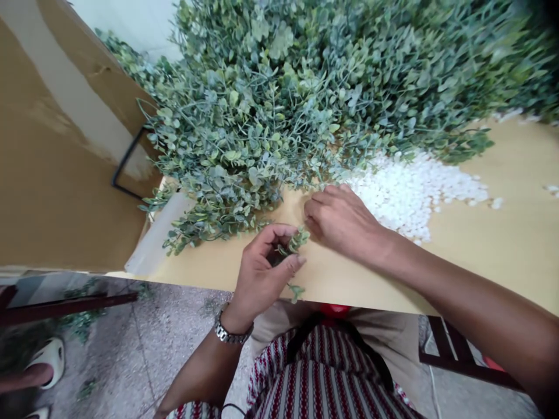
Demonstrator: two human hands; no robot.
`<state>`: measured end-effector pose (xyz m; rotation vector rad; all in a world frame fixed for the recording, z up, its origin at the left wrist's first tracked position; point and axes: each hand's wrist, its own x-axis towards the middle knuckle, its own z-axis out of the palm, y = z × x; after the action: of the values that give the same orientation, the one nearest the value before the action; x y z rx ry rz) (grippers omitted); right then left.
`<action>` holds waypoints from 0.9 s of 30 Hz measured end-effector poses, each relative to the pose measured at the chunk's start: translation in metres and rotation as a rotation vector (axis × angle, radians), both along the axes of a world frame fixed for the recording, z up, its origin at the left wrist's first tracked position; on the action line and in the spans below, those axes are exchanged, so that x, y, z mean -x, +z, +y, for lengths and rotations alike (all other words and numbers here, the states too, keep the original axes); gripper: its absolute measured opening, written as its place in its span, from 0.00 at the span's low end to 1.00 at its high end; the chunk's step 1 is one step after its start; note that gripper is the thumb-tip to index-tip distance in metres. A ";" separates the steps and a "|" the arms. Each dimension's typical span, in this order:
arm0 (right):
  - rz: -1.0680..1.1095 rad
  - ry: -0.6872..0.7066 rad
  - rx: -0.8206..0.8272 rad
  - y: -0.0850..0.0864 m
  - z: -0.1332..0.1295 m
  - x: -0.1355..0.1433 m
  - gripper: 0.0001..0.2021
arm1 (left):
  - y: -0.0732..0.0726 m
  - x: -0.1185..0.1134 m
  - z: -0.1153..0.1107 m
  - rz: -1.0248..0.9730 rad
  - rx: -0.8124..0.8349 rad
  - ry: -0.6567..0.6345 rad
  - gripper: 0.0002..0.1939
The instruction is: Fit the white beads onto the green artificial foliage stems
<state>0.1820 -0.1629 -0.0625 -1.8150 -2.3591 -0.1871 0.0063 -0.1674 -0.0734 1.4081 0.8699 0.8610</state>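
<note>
Pale-yellow table (pixel 506 250), left hand (pixel 264 269) pinching a green leafy sprig (pixel 299 239); right hand (pixel 343 216), grip unclear, beside small white pellets (pixel 404 189), probably for reach.

The foliage (pixel 279 110) mixes grey-green and yellow-green. The small pieces (pixel 399 192) are white, the bench (pixel 498 250) pale yellow, the box (pixel 56 180) brown with 1 paler band. The shirt (pixel 318 384) has red and white stripes; the watch (pixel 222 331) is silver, the trousers (pixel 391 337) beige.

red-and-white striped top (pixel 314 387) — dark band (pixel 301 339) across | beige trousers (pixel 388 334), below table's (pixel 362 284) near edge | left wrist (pixel 238 317) — silver link watch (pixel 221 332)
</note>
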 end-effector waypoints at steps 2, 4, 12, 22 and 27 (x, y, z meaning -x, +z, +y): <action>0.094 0.004 0.021 0.000 0.001 -0.002 0.08 | 0.001 -0.001 0.000 0.009 -0.003 -0.007 0.11; 0.278 0.006 0.037 0.001 0.000 -0.007 0.06 | 0.003 -0.004 -0.002 0.027 -0.005 -0.003 0.07; 1.122 -0.112 0.156 0.016 -0.035 -0.036 0.06 | 0.008 -0.022 -0.005 -0.095 0.110 -0.043 0.03; 1.654 -0.148 0.179 -0.008 -0.105 -0.047 0.06 | 0.009 -0.057 -0.030 -0.181 0.344 -0.232 0.06; 1.750 -0.182 0.143 -0.020 -0.120 -0.047 0.06 | 0.010 -0.074 -0.043 -0.144 0.317 -0.160 0.03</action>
<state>0.2293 -0.2834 -0.0828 -1.1563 -0.9122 1.0798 0.0801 -0.2100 -0.0637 1.1089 0.7360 0.6610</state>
